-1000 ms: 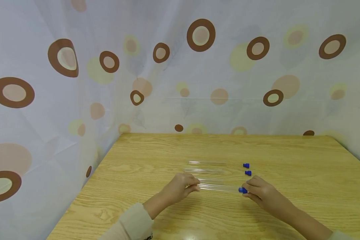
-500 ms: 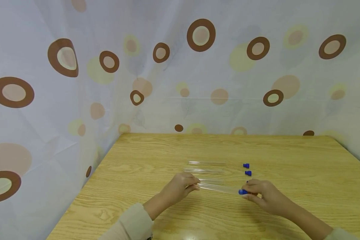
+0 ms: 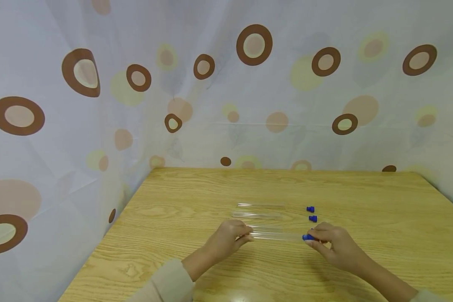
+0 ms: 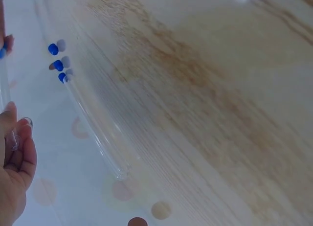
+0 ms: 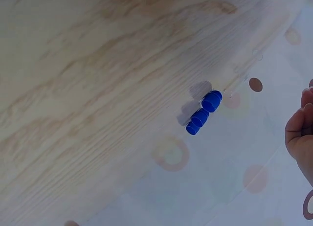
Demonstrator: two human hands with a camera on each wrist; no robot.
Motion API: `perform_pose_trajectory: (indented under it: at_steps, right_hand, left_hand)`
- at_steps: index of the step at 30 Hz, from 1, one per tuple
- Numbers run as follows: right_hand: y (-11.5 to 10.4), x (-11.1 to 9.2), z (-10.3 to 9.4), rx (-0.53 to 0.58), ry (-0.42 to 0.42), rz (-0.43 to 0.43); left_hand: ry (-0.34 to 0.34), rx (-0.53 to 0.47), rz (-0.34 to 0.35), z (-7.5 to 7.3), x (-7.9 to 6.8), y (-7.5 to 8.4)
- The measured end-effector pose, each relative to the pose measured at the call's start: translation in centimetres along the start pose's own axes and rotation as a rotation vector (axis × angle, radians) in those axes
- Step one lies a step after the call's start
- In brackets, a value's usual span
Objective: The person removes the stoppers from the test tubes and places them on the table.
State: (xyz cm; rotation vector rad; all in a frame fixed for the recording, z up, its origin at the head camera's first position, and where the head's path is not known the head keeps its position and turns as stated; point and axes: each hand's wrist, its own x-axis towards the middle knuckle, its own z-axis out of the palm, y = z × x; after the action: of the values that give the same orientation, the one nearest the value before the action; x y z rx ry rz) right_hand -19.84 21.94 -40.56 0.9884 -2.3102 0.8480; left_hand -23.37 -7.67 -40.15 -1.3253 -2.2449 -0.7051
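My left hand (image 3: 228,240) pinches the left end of a clear test tube (image 3: 277,236), held nearly level above the table. At its other end, a blue stopper (image 3: 308,237) is pinched between the thumb and fingers of my right hand (image 3: 337,247). The stopper meets the tube's mouth; how deep it sits cannot be told. Beyond the hands lie more clear tubes (image 3: 256,216), side by side. Blue stoppers (image 3: 312,218) lie to their right, one mostly hidden behind my right hand. Three loose stoppers (image 5: 200,116) show in the right wrist view, with that hand (image 5: 303,133) at the edge.
A wood-grain table (image 3: 166,209) carries everything. Pale curtain (image 3: 211,96) with brown rings and dots hangs behind it and along its left side. The left wrist view shows a tube (image 4: 98,133) lying with its rounded end towards the camera.
My right hand dipped slightly with the stopper, then rose again, and its fingers shifted on it. The held tube's right end came up with it. My left hand has hardly moved.
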Motion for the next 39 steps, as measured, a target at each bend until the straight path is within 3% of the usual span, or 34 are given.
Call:
perform_pose_trajectory:
  at_steps: [9, 14, 24, 28, 39]
  right_hand:
    - [-0.5, 0.2, 0.4, -0.041, 0.086, -0.023]
    - [-0.6, 0.2, 0.4, -0.033, 0.088, -0.034]
    - [0.6, 0.2, -1.0, 0.196, -0.170, -0.091]
    - [0.7, 0.3, -1.1, 0.225, -0.215, -0.079]
    - [0.4, 0.2, -0.8, 0.075, -0.110, -0.050]
  left_hand:
    - [-0.008, -0.010, -0.018, -0.2, -0.1, 0.2]
    - [-0.007, -0.028, -0.021, -0.2, -0.2, 0.2]
    - [-0.032, -0.051, 0.007, -0.7, -0.3, -0.3]
    - [-0.040, -0.053, 0.001, -0.7, -0.4, -0.4]
    - [-0.107, -0.082, -0.080, -0.9, -0.4, 0.1]
